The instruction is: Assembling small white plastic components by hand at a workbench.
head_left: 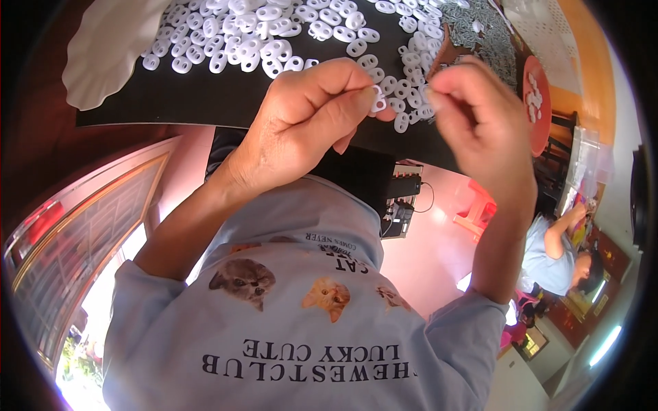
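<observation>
My left hand [295, 130] is closed in a pinch on a small white plastic cord lock [378, 101] with holes through it. To its right, slightly apart, my right hand [483, 116] is raised with thumb and forefinger pinched together. Whatever lies between those fingertips, if anything, cannot be made out. Many loose white oval cord locks [277, 49] cover the black table [199, 103] beyond my hands. A smaller trail of them runs between and behind both hands. Behind my right hand lies a heap of small grey metal springs [480, 31].
A crumpled white sheet [110, 51] hangs over the table's left end. At the right, a red round tray [539, 142] holds several white pieces. Below the table are a red stool [476, 209] and a black device with a cable [406, 185]. Another person [552, 253] sits far right.
</observation>
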`<state>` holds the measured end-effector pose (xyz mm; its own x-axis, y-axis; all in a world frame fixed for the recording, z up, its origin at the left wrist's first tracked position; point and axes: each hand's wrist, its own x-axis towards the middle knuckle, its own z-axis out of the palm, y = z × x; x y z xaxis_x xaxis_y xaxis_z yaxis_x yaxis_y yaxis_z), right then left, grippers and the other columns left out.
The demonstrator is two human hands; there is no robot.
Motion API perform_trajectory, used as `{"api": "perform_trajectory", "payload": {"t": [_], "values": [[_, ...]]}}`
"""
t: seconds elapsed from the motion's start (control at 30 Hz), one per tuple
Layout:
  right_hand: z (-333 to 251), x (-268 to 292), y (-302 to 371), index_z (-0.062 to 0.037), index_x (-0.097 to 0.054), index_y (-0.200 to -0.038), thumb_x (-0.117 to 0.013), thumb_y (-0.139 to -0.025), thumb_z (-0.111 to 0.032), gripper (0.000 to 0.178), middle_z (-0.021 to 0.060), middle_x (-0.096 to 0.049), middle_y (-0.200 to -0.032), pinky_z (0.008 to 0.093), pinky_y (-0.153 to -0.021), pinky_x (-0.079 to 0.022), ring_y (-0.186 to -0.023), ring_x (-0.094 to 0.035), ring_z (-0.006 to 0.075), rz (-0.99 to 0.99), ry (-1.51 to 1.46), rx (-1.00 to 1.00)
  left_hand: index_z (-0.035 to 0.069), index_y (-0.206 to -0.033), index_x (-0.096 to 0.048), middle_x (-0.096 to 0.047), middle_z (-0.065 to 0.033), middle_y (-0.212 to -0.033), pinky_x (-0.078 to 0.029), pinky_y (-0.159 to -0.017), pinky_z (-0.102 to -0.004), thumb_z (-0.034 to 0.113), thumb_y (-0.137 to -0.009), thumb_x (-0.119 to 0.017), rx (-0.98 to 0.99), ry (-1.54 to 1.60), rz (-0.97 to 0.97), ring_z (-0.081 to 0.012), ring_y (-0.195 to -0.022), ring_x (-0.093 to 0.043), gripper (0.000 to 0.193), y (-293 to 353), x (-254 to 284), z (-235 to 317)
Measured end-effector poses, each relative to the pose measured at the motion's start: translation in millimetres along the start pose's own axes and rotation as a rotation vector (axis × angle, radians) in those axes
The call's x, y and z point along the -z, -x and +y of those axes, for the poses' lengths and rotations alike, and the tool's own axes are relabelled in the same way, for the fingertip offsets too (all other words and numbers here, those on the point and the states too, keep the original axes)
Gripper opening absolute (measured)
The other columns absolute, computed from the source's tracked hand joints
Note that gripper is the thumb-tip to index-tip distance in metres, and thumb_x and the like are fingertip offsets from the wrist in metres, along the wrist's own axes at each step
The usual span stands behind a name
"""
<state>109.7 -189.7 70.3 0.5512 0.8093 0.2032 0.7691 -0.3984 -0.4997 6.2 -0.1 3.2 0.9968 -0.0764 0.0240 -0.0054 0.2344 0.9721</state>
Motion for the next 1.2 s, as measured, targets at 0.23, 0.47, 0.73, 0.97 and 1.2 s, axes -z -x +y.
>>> {"api": "perform_trajectory", "payload": {"t": [0.23, 0.47, 0.73, 0.97, 1.2], "values": [[-13, -30, -9, -0.0007, -0.053, -0.089, -0.062, -0.079, 0.008, 0.016, 0.0083, -0.047, -0.076, 0.0291, -0.053, -0.041, -0.059, -0.048, 0.0199, -0.013, 0.014, 0.091, -0.002, -0.097, -0.058, -0.058, -0.0036, -0.077, -0.038, -0.053, -0.0207, 0.012, -0.098, -0.045, 0.081, 0.086, 0.036, -0.0065, -0.059, -0.048, 0.019, 2, 3, 3], [-14, -30, -9, -0.0002, -0.058, -0.099, -0.06, -0.081, 0.008, 0.02, 0.0092, -0.051, -0.084, 0.0287, -0.056, -0.043, -0.064, -0.053, 0.0192, -0.027, -0.037, 0.147, -0.002, -0.094, -0.058, -0.055, -0.0037, -0.074, -0.035, -0.052, -0.0206, 0.011, -0.096, -0.046, 0.105, 0.153, 0.024, -0.0083, -0.056, -0.049, 0.018, 2, 6, 3], [-11, -36, -2, 0.0002, -0.055, -0.09, -0.063, -0.081, 0.005, 0.012, 0.0103, -0.052, -0.081, 0.0329, -0.056, -0.044, -0.064, -0.055, 0.0247, 0.053, -0.095, 0.124, 0.001, -0.085, -0.06, -0.051, 0.0009, -0.062, -0.033, -0.046, -0.0208, 0.013, -0.093, -0.052, 0.029, 0.215, 0.098, -0.0046, -0.053, -0.048, 0.017, 1, -1, 0], [-13, -33, -7, -0.0013, -0.052, -0.087, -0.065, -0.081, 0.0, 0.015, 0.0111, -0.052, -0.08, 0.0394, -0.056, -0.043, -0.065, -0.055, 0.0317, 0.024, -0.035, 0.118, 0.0, -0.084, -0.059, -0.051, 0.0006, -0.063, -0.035, -0.048, -0.0215, 0.013, -0.093, -0.052, 0.023, 0.156, 0.087, -0.0051, -0.054, -0.049, 0.017, 1, 1, -1], [-14, -33, -2, -0.0005, -0.053, -0.089, -0.058, -0.081, 0.009, 0.014, 0.0071, -0.051, -0.073, 0.0252, -0.053, -0.041, -0.058, -0.051, 0.0159, 0.089, -0.215, 0.042, -0.003, -0.096, -0.059, -0.065, -0.0123, -0.091, -0.042, -0.057, -0.0209, 0.012, -0.097, -0.045, 0.019, 0.128, -0.003, -0.008, -0.059, -0.049, 0.02, 2, 4, 0]]}}
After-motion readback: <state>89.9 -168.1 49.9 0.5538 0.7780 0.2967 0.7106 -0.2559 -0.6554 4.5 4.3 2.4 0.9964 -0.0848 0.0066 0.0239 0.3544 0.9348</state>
